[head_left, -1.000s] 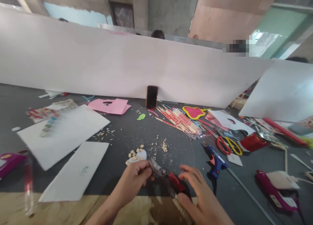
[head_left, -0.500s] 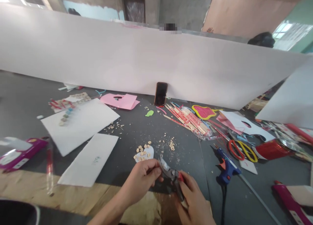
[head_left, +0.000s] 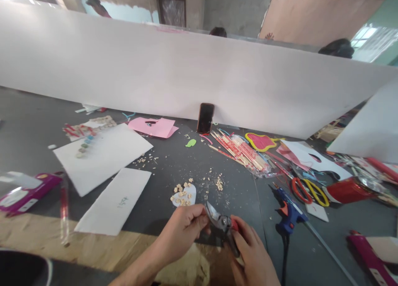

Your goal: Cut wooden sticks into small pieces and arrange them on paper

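Note:
My right hand (head_left: 253, 250) is wrapped round the handles of a pair of pruning shears (head_left: 222, 221), with the curved blades pointing up and left. Close by the blades, my left hand (head_left: 188, 226) is closed in a pinch; what its fingers hold is hidden or too small to name. Just beyond the left hand lies a white rounded piece of card (head_left: 191, 191) with several small pale beige flower-like bits (head_left: 183, 195) on it. More pale crumbs and cut bits (head_left: 219, 182) are scattered on the dark table to the right of the card.
On the right are a blue glue gun (head_left: 290, 215), red and yellow scissors (head_left: 314, 191) and a red tin (head_left: 348, 192). A bundle of sticks (head_left: 242, 151) lies farther back, near an upright phone (head_left: 205, 118). White sheets (head_left: 116, 205) lie left. A white partition (head_left: 155, 74) spans the back.
Both hands and the shears have shifted slightly to the right. The shears' blades are a little farther from the left fingers. A person shows more above the partition at left.

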Available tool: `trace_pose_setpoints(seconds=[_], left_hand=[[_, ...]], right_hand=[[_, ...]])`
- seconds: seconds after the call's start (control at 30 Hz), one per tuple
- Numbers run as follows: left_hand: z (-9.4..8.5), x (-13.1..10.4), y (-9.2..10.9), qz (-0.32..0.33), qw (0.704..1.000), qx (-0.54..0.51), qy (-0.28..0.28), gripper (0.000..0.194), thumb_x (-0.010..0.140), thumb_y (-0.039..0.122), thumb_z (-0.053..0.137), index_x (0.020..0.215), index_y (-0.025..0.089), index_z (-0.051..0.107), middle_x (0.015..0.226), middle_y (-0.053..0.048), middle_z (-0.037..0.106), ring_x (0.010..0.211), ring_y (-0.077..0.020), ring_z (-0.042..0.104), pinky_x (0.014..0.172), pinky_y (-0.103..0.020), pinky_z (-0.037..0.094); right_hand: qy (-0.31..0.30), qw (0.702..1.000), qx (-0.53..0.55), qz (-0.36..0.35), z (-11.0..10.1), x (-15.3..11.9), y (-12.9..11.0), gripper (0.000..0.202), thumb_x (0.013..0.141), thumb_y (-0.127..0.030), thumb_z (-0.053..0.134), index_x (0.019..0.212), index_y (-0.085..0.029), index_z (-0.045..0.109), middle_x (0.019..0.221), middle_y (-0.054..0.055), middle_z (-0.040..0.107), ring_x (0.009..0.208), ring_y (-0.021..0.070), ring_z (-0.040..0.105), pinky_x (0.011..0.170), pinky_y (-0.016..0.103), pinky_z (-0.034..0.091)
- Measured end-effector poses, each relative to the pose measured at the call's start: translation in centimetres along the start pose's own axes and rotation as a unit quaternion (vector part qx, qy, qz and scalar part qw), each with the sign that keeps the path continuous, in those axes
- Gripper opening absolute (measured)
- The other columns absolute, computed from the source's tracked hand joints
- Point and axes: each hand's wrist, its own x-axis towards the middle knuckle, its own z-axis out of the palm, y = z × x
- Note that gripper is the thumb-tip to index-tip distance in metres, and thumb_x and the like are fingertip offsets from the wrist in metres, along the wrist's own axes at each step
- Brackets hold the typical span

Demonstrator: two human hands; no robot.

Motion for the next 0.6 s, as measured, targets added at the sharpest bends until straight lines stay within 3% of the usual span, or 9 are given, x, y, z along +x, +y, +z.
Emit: trace_pose_setpoints(seconds=[0.1, 0.2, 0.27, 0.47, 0.6], left_hand=[[0.0, 0.0, 0.1, -0.005, 1.0, -0.012, 0.0, 0.026, 0.085, 0.026, 0.04, 0.068, 0.014, 0.054, 0.063, 0.0, 0.059, 0.051, -0.0086, 0.043, 0.049, -0.018, 0.033], [0.0, 0.0, 0.1, -0.011, 1.0, -0.012, 0.0, 0.027, 0.085, 0.028, 0.041, 0.067, 0.014, 0.055, 0.062, 0.0, 0.059, 0.05, -0.0089, 0.043, 0.048, -0.018, 0.032], [0.1, 0.0, 0.1, -0.008, 1.0, -0.006, 0.005, 0.028, 0.085, 0.029, 0.041, 0.066, 0.015, 0.055, 0.06, 0.001, 0.058, 0.05, -0.0091, 0.042, 0.048, -0.018, 0.031], [0.4, 0.1, 0.4, 0.002, 1.0, 0.01, 0.026, 0.028, 0.085, 0.026, 0.041, 0.063, 0.015, 0.057, 0.058, 0.001, 0.057, 0.053, -0.0101, 0.045, 0.051, -0.019, 0.032], [0.4, 0.2, 0.0, 0.0, 0.999, 0.02, 0.046, 0.028, 0.085, 0.026, 0.041, 0.064, 0.015, 0.056, 0.06, 0.0, 0.058, 0.054, -0.0108, 0.046, 0.052, -0.019, 0.033]], right_hand=[[0.036, 0.999, 0.032, 0.024, 0.8, -0.3, -0.1, 0.036, 0.077, -0.022, 0.047, 0.112, -0.02, 0.051, 0.122, 0.011, 0.053, 0.107, 0.0228, 0.053, 0.082, 0.032, 0.049], [0.094, 0.99, 0.068, 0.083, 1.7, -0.4, -0.5, 0.051, 0.079, -0.03, 0.046, 0.126, -0.014, 0.036, 0.115, 0.015, 0.055, 0.102, 0.0232, 0.055, 0.082, 0.035, 0.048], [0.101, 0.987, 0.064, 0.106, 2.1, -0.3, -0.8, 0.059, 0.08, -0.031, 0.043, 0.133, -0.013, 0.027, 0.112, 0.015, 0.056, 0.102, 0.025, 0.054, 0.083, 0.039, 0.047], [-0.012, 0.996, 0.03, 0.083, 2.2, 0.1, 0.2, 0.068, 0.067, -0.02, 0.046, 0.134, -0.015, 0.031, 0.113, 0.014, 0.055, 0.101, 0.0256, 0.053, 0.085, 0.037, 0.044], [-0.024, 0.996, 0.015, 0.089, 2.6, 0.2, 0.8, 0.075, 0.06, -0.015, 0.046, 0.133, -0.016, 0.031, 0.115, 0.013, 0.054, 0.103, 0.0261, 0.051, 0.087, 0.036, 0.042]])
